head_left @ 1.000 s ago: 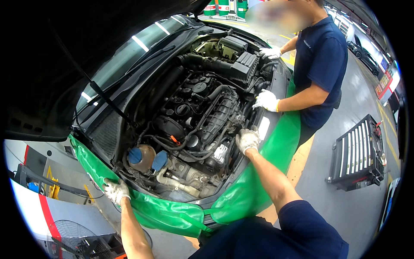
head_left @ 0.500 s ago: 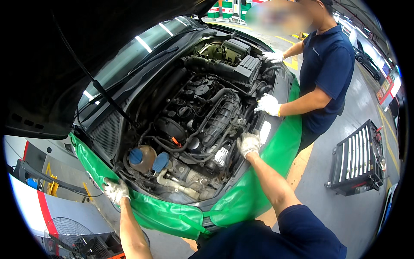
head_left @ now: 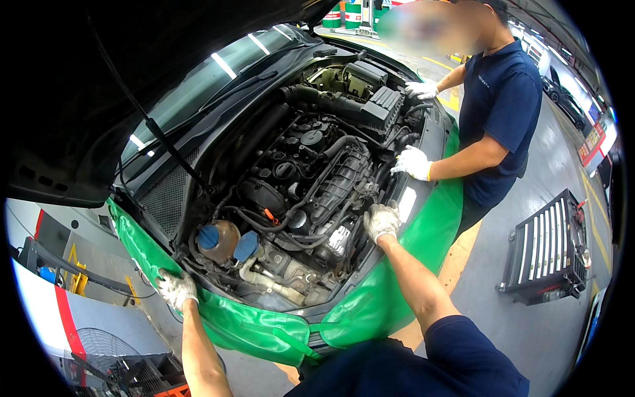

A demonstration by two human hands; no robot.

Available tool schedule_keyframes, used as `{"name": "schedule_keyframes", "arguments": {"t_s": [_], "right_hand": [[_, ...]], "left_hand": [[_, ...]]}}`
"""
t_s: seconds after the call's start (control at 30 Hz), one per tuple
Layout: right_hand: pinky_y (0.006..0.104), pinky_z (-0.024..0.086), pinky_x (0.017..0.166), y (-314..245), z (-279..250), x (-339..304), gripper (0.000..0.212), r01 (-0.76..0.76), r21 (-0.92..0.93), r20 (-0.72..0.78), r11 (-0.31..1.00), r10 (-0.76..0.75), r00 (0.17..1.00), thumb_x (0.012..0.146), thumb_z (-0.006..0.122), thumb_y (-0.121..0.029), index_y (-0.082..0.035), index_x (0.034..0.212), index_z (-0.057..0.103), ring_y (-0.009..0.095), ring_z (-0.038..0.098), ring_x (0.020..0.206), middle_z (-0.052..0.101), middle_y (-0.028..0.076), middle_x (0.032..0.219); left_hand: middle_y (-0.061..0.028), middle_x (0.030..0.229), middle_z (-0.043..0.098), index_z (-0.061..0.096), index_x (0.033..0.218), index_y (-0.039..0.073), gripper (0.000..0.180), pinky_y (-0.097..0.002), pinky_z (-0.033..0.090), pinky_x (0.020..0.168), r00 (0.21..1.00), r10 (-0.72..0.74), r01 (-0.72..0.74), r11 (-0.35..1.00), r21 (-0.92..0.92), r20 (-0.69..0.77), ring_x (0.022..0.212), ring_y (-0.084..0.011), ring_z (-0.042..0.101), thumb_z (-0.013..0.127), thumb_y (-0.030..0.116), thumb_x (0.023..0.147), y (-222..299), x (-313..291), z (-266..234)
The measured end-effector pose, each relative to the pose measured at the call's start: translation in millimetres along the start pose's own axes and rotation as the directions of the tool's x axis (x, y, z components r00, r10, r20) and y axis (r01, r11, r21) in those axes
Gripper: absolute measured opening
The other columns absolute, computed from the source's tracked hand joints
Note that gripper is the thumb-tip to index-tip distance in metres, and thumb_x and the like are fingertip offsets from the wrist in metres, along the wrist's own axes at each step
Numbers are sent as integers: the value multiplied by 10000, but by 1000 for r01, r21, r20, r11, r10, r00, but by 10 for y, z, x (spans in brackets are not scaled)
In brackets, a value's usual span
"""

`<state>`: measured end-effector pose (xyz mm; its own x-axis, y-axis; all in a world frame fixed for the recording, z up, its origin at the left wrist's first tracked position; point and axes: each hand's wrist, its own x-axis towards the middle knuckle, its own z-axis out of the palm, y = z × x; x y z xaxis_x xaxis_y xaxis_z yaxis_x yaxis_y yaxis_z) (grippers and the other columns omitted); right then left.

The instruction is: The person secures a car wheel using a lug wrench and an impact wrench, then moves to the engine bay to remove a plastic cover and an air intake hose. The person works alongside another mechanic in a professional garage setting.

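Observation:
A car's engine bay lies bare under the raised hood point(head_left: 59, 99), with the engine point(head_left: 311, 172) in the middle. My left hand point(head_left: 177, 290), in a whitish knit glove, rests on the green fender cover point(head_left: 258, 331) at the near left, its fingers spread and holding nothing. My right hand point(head_left: 382, 221), gloved alike, leans on the front edge of the bay beside a white label point(head_left: 407, 204). Its fingers lie over the dark panel, apart, with their tips partly hidden. Between my hands are a brownish coolant tank with a blue cap point(head_left: 208, 235) and a second blue cap point(head_left: 247, 245).
A co-worker point(head_left: 501, 112) in a navy shirt stands at the right, both white-gloved hands on the bay's front edge. A dark tool cart point(head_left: 544, 248) stands on the floor behind. A hood strut point(head_left: 169, 149) crosses the left side. A fan point(head_left: 106, 360) is at the lower left.
The view has shifted very slightly. Both my hands and the co-worker's hands stay in the same places.

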<state>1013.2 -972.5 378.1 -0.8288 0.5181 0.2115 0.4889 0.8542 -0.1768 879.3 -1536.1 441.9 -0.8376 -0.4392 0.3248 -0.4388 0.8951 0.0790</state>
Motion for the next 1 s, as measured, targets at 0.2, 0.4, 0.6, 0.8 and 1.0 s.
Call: {"name": "schedule_keyframes", "arguments": {"t_s": [0.2, 0.4, 0.6, 0.8, 1.0], "right_hand": [[504, 359, 1146, 12, 27, -14, 298, 1, 0, -4, 1000, -1, 1000, 903, 619, -341, -76, 877, 754, 318, 715, 968, 756, 177, 910], [505, 360, 1149, 15, 54, -5, 285, 5, 3, -21, 1000, -5, 1000, 900, 628, -333, -78, 869, 753, 319, 717, 961, 756, 171, 898], [506, 360, 1153, 14, 43, -11, 275, -7, 10, -26, 1000, 8, 1000, 885, 642, -332, -81, 857, 750, 323, 721, 950, 755, 170, 875], [503, 361, 1154, 18, 35, -19, 281, -5, 0, -25, 1000, 5, 1000, 884, 638, -334, -78, 866, 753, 324, 723, 956, 756, 174, 884], [526, 357, 1146, 17, 34, -4, 301, 10, 5, -7, 1000, -10, 1000, 903, 617, -335, -60, 871, 734, 358, 700, 969, 748, 185, 894]], "left_hand": [[-248, 1409, 497, 416, 1513, 67, 755, -512, 469, 1072, 1000, 10, -10, 1000, -24, 1, 1279, -439, 531, 698, 351, 873, 14, -18, -47], [-246, 1385, 505, 416, 1491, 67, 739, -509, 487, 1047, 997, 35, -34, 999, 10, -70, 1250, -432, 548, 705, 343, 869, -8, -7, 22], [-233, 1412, 491, 402, 1517, 75, 762, -508, 477, 1067, 1000, 0, 0, 1000, 0, -18, 1279, -432, 530, 703, 353, 875, -3, -10, -2], [-227, 1376, 514, 429, 1487, 78, 736, -506, 486, 1051, 1000, -11, 11, 1000, -8, -6, 1257, -429, 545, 717, 357, 870, 45, -13, -39], [-230, 1348, 523, 445, 1458, 74, 720, -508, 492, 1033, 999, 20, -20, 1000, -4, -39, 1238, -425, 555, 724, 362, 860, -11, 11, 27]]}}
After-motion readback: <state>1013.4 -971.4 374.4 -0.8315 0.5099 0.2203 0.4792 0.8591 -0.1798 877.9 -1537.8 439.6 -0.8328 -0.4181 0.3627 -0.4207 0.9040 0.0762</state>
